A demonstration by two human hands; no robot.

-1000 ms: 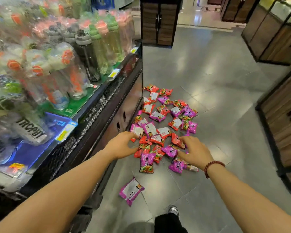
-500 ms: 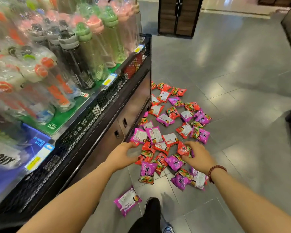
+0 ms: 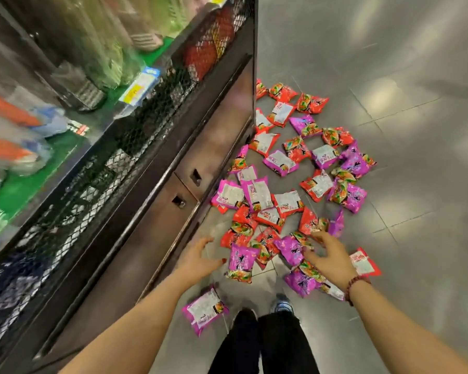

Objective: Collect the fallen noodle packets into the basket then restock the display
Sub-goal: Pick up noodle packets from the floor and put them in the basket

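Note:
Several red and purple noodle packets (image 3: 289,168) lie scattered on the grey tiled floor beside the display. My left hand (image 3: 197,259) hovers open just left of a purple packet (image 3: 241,261) at the pile's near edge. With spread fingers, my right hand (image 3: 328,259) hangs over the near packets and holds nothing. One purple packet (image 3: 204,310) lies apart, close to my feet. No basket is in view.
A dark display unit (image 3: 157,201) with a mesh rail and drawer fronts runs along the left, its shelf carrying bottles (image 3: 97,52) and price tags. Red packets (image 3: 203,54) show behind the mesh at its far end. My legs and shoes (image 3: 281,306) stand below the pile.
The view has tilted down and moved closer to the floor. Both hands have dropped toward the near packets and spread their fingers.

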